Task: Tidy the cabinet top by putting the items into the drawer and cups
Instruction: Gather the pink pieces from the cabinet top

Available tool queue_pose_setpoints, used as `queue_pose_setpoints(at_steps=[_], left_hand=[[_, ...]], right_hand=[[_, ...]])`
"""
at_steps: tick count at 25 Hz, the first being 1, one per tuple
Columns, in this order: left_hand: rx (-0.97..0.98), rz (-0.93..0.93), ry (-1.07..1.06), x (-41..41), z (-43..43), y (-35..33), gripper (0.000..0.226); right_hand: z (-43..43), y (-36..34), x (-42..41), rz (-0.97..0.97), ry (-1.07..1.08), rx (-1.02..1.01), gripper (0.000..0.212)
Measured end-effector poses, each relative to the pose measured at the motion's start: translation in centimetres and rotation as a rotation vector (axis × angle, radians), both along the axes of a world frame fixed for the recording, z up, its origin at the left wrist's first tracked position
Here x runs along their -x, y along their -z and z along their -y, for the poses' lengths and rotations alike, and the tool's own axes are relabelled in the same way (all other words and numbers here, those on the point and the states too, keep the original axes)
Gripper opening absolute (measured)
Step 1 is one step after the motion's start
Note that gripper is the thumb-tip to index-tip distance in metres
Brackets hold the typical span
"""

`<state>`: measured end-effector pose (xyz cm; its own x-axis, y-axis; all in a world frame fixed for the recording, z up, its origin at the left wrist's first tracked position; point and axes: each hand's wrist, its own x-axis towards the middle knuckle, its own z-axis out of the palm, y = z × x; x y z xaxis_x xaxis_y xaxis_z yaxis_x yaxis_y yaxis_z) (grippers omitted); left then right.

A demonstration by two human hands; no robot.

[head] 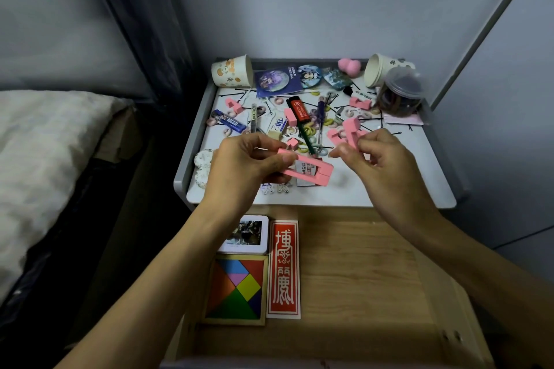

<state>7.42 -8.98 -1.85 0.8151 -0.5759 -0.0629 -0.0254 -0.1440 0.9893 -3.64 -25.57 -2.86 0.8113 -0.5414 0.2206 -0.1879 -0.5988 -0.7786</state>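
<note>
At the back-left corner of the bench sits a paper cup. Nearer, the left hand has its grip pinched on one end of a pink frame, thumb on top, holding it just above the bench's front part. To its right, the right hand has its grip curled round several smaller pink pieces. The open drawer lies directly below both hands, with a tangram and a red card along its left side and bare wood to the right. I judge it best to draw both loads back over that bare wood, lower them close to it, then release so nothing bounces out.
</note>
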Motion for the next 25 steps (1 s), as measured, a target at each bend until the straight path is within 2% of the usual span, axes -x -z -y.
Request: queue_pose_setpoints(at_steps=[5,8,10,13,17,25], left_hand=[[-0.035,-0.031,0.025,0.2,-0.1,0.2,0.017],[-0.044,-0.059,0.042,0.2,-0.1,0.4,0.018],[-0.053,-0.057,0.043,0.1,-0.2,0.4,0.015],[-0.060,-0.047,0.055,0.2,-0.2,0.5,0.009],[-0.067,-0.055,0.077,0.2,-0.2,0.7,0.006],[-0.084,-0.157,0.130,0.4,0.1,0.8,0.014]], right_hand=[[-0.3,-0.4,0.2,-0.048,-0.092,-0.233,0.014],[0.1,-0.6,0.2,-0.087,-0.106,-0.264,0.022],[0.4,-0.5,0.1,-0.081,-0.126,-0.306,0.010],[0.3,-0.7,0.3,-0.009,-0.147,-0.407,0.036],[0.0,-1.5,0.5,0.131,-0.124,-0.440,0.043],[0.2,-1.2,0.1,0.110,-0.101,-0.661,0.014]])
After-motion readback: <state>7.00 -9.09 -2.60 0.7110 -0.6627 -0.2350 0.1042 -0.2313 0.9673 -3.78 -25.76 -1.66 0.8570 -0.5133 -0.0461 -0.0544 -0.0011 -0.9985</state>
